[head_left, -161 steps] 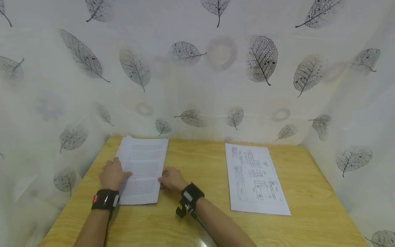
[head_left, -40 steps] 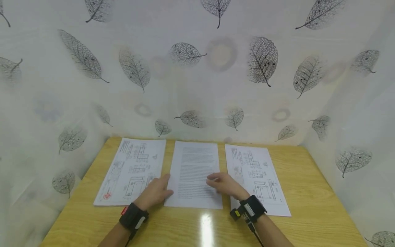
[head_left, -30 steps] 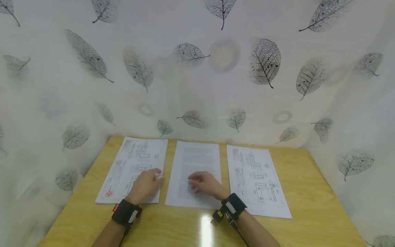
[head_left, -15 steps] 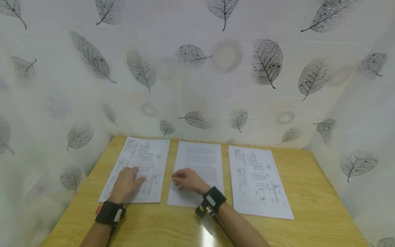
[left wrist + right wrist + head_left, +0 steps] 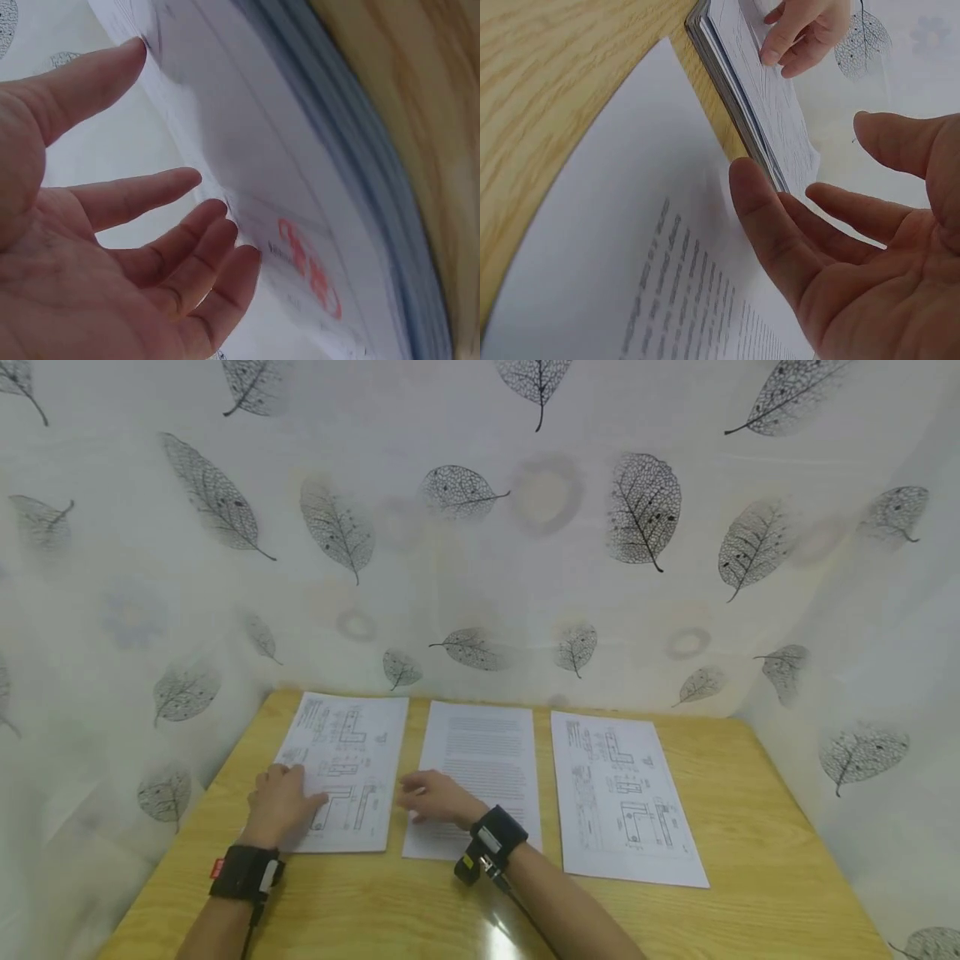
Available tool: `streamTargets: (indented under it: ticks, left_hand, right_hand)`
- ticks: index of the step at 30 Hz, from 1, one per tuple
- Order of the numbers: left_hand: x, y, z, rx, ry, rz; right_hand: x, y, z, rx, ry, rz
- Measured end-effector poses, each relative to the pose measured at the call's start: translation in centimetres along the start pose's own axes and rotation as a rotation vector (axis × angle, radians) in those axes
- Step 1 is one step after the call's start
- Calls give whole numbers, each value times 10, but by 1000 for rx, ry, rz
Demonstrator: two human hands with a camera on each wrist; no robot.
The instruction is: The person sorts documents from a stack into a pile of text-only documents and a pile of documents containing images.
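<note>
A thick stack of paper [image 5: 352, 777], topped by a sheet of printed line drawings, lies at the left of the table. My left hand [image 5: 277, 806] is over its near left part, fingers loosely spread and thumb toward the drawings. In the left wrist view the thumb and fingertips come right up to the top sheet, near a red stamp [image 5: 309, 266]. A sheet of printed text [image 5: 491, 752] lies in the middle. Over its left edge is my right hand [image 5: 438, 797], fingers loosely bent and holding nothing, pointing toward the stack.
Another page of line drawings [image 5: 626, 802] lies at the right of the wooden table [image 5: 757, 827]. A white curtain with leaf prints [image 5: 480, 577] surrounds the back and sides. Each wrist wears a black band; a cable runs from the right band [image 5: 498, 835].
The text sheet once on the left stack now lies in the middle, uncovering the drawings. Both hands have since moved left, the left one off the text sheet's edge onto the stack.
</note>
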State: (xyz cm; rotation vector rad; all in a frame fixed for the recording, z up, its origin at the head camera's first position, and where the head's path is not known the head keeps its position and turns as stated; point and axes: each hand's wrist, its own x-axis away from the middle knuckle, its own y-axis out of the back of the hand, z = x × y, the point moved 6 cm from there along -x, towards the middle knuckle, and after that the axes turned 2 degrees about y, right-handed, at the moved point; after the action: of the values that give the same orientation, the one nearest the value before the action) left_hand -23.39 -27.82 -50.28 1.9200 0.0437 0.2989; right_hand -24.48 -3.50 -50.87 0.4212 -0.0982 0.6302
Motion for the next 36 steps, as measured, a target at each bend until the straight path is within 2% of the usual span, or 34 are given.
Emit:
streamTargets:
  ticks: [7,15,23,29,36]
  left_hand:
    - [-3,3,10,20,47,-11]
    - [-9,3,26,68,133,65]
    - [-15,4,34,96,161,106]
    - [-13,4,35,110,163,90]
    - [-12,3,32,114,163,32]
  right_hand:
    - [-5,-12,9,-4,-23,14]
    - [-13,-17,9,49,-87,-38]
    - [-16,-20,6,47,-143,-58]
    - [-17,-24,6,40,-163,-52]
    - [-18,-23,1,33,-180,-91]
